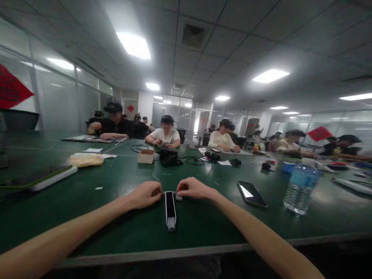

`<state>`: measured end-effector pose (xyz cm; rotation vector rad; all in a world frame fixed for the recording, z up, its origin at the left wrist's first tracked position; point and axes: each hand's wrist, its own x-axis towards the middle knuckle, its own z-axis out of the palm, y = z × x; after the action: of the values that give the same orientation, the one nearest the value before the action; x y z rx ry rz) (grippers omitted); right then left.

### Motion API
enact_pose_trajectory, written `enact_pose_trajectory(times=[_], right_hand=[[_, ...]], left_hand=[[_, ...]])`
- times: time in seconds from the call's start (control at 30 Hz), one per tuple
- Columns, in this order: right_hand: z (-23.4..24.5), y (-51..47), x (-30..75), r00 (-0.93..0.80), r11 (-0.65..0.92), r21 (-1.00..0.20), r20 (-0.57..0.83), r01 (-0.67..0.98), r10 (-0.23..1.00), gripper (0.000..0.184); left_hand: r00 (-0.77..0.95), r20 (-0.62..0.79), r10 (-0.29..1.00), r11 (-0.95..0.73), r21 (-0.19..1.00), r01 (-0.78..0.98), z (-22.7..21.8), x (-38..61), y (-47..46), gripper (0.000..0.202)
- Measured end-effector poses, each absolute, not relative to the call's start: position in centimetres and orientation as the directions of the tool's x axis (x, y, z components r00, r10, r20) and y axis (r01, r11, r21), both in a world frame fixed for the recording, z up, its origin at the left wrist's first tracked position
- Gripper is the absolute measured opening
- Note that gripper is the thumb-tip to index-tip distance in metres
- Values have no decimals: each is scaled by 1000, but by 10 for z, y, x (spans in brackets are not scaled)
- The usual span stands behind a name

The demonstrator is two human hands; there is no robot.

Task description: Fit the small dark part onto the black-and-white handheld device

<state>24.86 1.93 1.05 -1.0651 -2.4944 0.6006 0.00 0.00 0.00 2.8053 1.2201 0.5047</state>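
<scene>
A narrow white-edged object with a black middle (pixel 170 209) lies lengthwise on the green table, its pale tapered end toward me. At the left of its far end is my left hand (pixel 147 194), fingers curled together; whatever they hold, if anything, is hidden. Across from it, my right hand (pixel 192 188) is closed in a pinch. A small pale grey piece (pixel 179 198) shows just under its fingertips, too small to name. Whether the hands touch the long object cannot be made out.
A phone (pixel 252 193) and a water bottle (pixel 301 188) stand to the right. Farther back are a small cardboard box (pixel 145 156), a black box-like item (pixel 168 157) and cables. A plastic-wrapped item (pixel 86 159) lies left. Other people sit across the table (pixel 116 228).
</scene>
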Motion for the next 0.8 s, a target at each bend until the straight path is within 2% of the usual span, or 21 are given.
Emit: enact_pose_trajectory(times=[0.5, 0.8], right_hand=[[12, 16, 252, -645, 617, -528, 160, 583, 747, 25], [11, 17, 249, -651, 639, -475, 166, 605, 740, 23]], left_hand=[[613, 254, 748, -660, 193, 726, 9, 4, -9, 19], [617, 258, 744, -665, 186, 724, 9, 3, -8, 19]])
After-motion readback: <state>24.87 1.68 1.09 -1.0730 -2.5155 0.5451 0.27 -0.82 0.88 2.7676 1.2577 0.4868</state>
